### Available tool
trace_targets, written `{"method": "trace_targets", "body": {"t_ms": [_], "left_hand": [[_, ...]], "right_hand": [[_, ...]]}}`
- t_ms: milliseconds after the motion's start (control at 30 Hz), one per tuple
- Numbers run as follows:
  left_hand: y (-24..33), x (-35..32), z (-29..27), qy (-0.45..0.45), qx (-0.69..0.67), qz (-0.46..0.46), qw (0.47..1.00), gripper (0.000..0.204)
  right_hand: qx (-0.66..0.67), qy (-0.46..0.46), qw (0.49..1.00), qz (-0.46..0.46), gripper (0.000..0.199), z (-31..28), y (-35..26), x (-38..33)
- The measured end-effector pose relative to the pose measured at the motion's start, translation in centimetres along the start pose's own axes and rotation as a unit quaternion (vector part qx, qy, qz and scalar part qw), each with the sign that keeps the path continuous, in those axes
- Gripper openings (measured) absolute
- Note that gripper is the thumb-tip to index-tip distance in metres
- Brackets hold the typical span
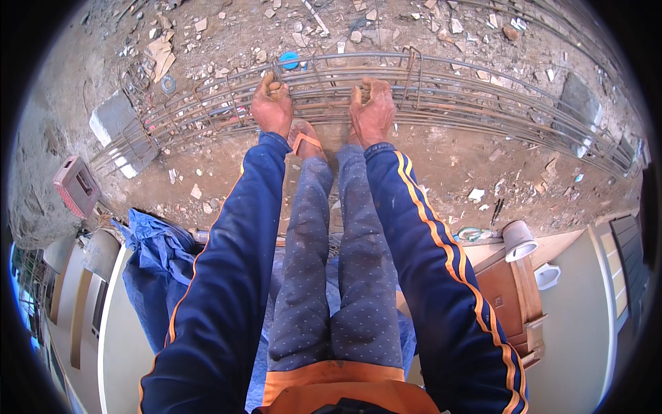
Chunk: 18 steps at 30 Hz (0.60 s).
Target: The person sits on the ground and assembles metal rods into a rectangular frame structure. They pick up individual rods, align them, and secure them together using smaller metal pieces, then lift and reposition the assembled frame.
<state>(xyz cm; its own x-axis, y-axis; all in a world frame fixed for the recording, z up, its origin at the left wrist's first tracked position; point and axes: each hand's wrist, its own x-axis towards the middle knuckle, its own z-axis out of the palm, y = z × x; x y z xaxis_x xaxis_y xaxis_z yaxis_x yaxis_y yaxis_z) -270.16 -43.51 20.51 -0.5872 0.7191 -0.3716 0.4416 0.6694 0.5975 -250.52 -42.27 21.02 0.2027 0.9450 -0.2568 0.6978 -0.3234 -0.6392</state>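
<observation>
A long cage of thin steel reinforcing bars [476,91] runs across in front of me, with square wire stirrups [412,69] around its bars. My left hand [272,107] is closed over the cage left of centre, its fingers curled beside a stirrup. To its right, my right hand [372,110] is also closed, thumb and fingers bent in above the bars. Whatever either hand grips is hidden or too thin to name. Just beyond my left hand lies a round blue object [289,61].
Concrete blocks [114,124] [583,110] support both ends of the cage. Stone and tile rubble covers the dirt beyond. My sandalled foot [305,141] is close to the bars. Nearby are a pink frame-shaped block [76,186], a blue tarp [155,262] and a whitish bucket [518,241].
</observation>
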Motion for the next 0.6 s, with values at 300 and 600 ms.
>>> {"method": "trace_targets", "body": {"t_ms": [300, 600], "left_hand": [[-1.9, -2.4, -0.5, 0.02, 0.064, 0.146, 0.987, 0.057], [-3.8, -9.4, -1.9, -0.044, 0.016, 0.059, 0.997, 0.057]], "right_hand": [[-0.105, 0.043, 0.994, -0.005, 0.037, -4.8, 5.9, 2.4], [-0.017, 0.015, 0.999, -0.037, 0.029, -2.9, 5.0, 1.7]]}}
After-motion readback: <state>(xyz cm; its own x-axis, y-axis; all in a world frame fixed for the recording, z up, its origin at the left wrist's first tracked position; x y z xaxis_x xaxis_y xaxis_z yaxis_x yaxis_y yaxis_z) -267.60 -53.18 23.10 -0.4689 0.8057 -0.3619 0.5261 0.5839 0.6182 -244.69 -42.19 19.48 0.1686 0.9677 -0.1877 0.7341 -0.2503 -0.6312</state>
